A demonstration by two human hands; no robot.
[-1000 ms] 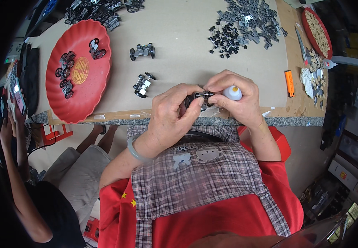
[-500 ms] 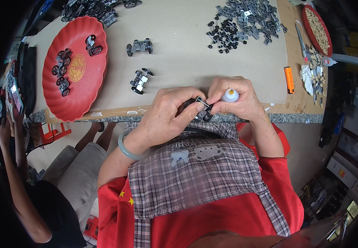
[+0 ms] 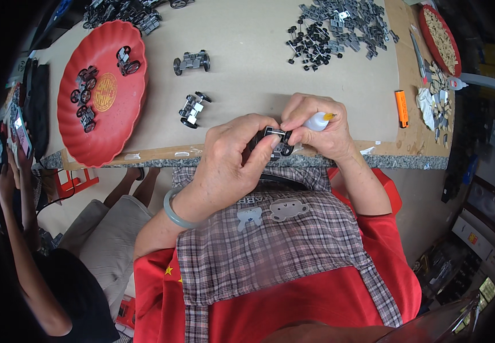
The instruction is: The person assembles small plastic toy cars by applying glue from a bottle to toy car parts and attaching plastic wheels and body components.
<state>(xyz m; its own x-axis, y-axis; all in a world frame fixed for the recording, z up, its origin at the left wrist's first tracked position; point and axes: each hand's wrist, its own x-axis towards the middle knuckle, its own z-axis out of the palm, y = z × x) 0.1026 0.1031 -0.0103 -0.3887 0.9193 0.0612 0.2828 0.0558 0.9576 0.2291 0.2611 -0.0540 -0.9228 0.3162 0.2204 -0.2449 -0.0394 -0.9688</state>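
Observation:
My left hand is closed round a small black wheeled toy chassis at the table's near edge, its thumb lying on the part. A white glue bottle with a yellow tip is gripped in my right hand, the tip pointing away to the right. My right thumb and forefinger also reach the chassis at its right end. Fingers hide much of the chassis. Just beyond my left hand lie two more wheeled chassis, one nearer and one farther.
At left, a red scalloped tray holds several wheeled chassis. Black wheel-and-axle pieces and grey plates are heaped at the back right. An orange lighter lies at right, near a red bowl. Another person sits at left.
Both hands, with the chassis, have shifted slightly away from me. The glue bottle has turned, so its tip now points to the right.

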